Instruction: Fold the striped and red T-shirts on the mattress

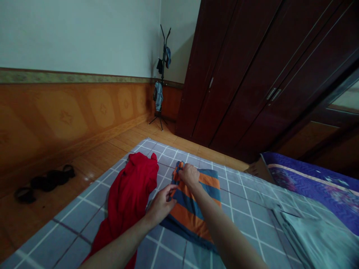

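Observation:
A striped orange and blue-grey garment lies folded into a rough rectangle on the bed. My right hand is closed on its bunched far left corner, where a bit of orange and blue cloth sticks out past the fingers. Nearer to me, my left hand is at the left edge of the same garment. Its thumb and fingers are bent but apart, with the fingertips touching the cloth. A crumpled red garment lies just left of the striped one, partly behind my left forearm.
The bed has a grey checked sheet. Pale grey-green cloth lies at right, beside a purple patterned mattress. Dark items are on the floor at left. A coat stand and dark red wardrobe stand beyond the bed.

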`<state>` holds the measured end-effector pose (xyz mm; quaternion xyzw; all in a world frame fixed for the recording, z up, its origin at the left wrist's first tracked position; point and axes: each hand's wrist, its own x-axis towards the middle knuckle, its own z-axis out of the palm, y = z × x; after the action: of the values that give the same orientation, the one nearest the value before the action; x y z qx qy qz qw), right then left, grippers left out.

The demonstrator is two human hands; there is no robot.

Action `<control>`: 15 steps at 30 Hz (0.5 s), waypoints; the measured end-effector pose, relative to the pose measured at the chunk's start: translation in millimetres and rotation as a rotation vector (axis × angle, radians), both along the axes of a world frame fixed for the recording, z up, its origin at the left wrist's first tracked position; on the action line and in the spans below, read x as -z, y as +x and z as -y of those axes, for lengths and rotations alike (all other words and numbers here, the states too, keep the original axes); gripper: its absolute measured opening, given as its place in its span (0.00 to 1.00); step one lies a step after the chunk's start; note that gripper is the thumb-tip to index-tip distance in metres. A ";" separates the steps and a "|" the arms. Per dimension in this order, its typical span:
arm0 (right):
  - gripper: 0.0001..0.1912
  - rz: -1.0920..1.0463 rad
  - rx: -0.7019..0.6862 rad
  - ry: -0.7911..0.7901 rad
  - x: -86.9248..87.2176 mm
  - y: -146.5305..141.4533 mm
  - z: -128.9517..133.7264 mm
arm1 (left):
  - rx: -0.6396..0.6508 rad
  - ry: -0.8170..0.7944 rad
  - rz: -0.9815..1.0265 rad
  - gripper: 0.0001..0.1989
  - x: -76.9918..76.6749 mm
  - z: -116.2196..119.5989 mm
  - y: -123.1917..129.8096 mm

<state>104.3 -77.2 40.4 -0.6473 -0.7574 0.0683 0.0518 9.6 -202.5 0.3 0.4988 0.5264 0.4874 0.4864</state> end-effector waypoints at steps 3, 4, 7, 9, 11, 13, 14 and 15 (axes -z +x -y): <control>0.15 -0.035 0.008 0.059 5.9 -1.4 -0.9 | -0.020 0.028 -0.176 0.23 -6.3 3.4 -1.0; 0.15 -0.048 -0.005 0.071 7.9 -2.3 -0.7 | -0.029 0.040 -0.232 0.23 -7.2 4.3 -1.6; 0.12 -0.087 -0.069 0.092 12.0 -4.5 2.4 | -0.039 0.078 -0.377 0.23 -7.3 6.3 -3.8; 0.12 -0.110 -0.115 0.105 11.5 -3.2 6.9 | -0.034 0.065 -0.505 0.23 -8.6 8.2 -4.0; 0.13 -0.130 -0.164 0.133 9.1 1.5 14.0 | -0.052 0.039 -0.678 0.20 -12.8 11.9 -2.0; 0.14 -0.145 -0.228 0.162 7.3 9.1 23.3 | -0.095 0.072 -0.868 0.16 -18.9 17.4 2.2; 0.15 -0.149 -0.268 0.172 7.5 13.6 28.2 | -0.111 0.120 -0.950 0.14 -21.7 20.4 4.8; 0.15 -0.150 -0.312 0.182 8.8 18.3 32.6 | -0.112 0.177 -1.018 0.13 -23.9 23.2 7.4</control>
<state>122.6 -109.9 31.6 -0.5079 -0.8456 0.0546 0.1552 17.0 -225.7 24.2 0.6829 0.6789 0.2511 0.0981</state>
